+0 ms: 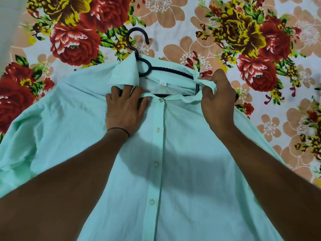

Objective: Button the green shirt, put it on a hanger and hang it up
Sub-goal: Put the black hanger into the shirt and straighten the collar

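The mint-green shirt (182, 153) lies front up on a flowered bedsheet, its placket buttoned down the middle. A black plastic hanger (139, 44) sits partly inside the collar opening, with its hook sticking out above the collar and one shoulder bar visible across the neck. My left hand (125, 108) presses flat on the shirt just left of the top button, fingertips tucked under the raised left collar flap. My right hand (217, 100) pinches the right collar point and lifts it off the hanger's right end.
The flowered bedsheet (260, 40) with red, yellow and beige blooms covers the whole surface around the shirt. The shirt's left sleeve (20, 136) bunches toward the left edge. A pale wall or cloth shows at the upper left corner.
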